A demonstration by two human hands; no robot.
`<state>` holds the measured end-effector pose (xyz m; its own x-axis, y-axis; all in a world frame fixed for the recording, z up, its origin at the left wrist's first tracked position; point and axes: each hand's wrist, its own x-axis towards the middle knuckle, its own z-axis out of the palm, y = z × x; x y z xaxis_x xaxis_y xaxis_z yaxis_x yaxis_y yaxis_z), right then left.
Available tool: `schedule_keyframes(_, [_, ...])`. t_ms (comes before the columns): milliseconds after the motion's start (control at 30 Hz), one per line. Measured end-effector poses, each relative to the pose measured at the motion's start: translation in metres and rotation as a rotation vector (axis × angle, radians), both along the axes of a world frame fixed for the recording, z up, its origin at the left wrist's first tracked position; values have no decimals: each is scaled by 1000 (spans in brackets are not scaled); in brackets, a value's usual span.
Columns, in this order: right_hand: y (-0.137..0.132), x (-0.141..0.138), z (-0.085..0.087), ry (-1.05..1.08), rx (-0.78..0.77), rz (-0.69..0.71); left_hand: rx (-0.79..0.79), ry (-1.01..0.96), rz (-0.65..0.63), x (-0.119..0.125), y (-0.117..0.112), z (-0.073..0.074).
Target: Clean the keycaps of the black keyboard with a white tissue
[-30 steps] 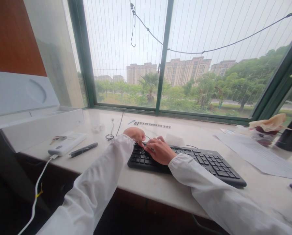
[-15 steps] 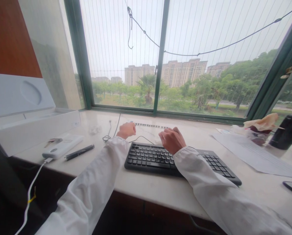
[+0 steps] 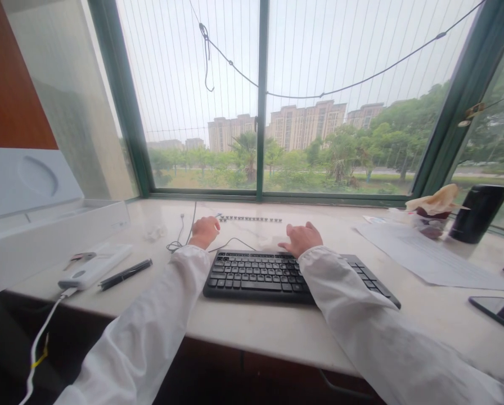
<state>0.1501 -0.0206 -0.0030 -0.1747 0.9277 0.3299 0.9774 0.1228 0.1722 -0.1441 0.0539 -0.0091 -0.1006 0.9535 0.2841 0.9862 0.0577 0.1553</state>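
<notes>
A black keyboard lies on the pale desktop in front of me, with many of its keys showing. Beyond it runs a row of small dark pieces that look like keycaps. My left hand is at the left end of that row, its fingers curled together; whatever they hold, if anything, is hidden. Past the keyboard's back edge, to the right of the row, my right hand has its thumb and fingers apart, with nothing visible in it. My right sleeve covers part of the keyboard.
To the left are a black pen, a white power bank with a cable, and an open white box. Paper sheets, a phone and a black cylinder are at the right. A window stands behind.
My right hand has shifted right relative to the keyboard, and its fingers have spread. The left hand stays by the row's left end. The whole view has shifted slightly.
</notes>
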Motion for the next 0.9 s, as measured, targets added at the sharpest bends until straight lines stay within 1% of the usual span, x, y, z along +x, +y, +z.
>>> schedule_keyframes(67, [2,1,-2,-11,-19,11,12,9,11,-3,3,-3])
schedule_keyframes(167, [6,4,-4,15,24,52,4,30,27,-6,5,-5])
schedule_keyframes(367, [6,0,-6,41,97,100,-35,69,21,-7,6,-6])
schedule_keyframes(500, [6,-5,-8,72,114,124,-36,152,-10,-7,13,-9])
schedule_keyframes(633, [4,-7,-10,97,99,137,-56,193,-42,-1,35,-10])
schedule_keyframes(800, [0,-9,-9,131,94,157,-102,244,-107,9,73,-4])
schedule_keyframes(900, [-2,-10,-8,139,109,162,-117,259,-153,12,91,0])
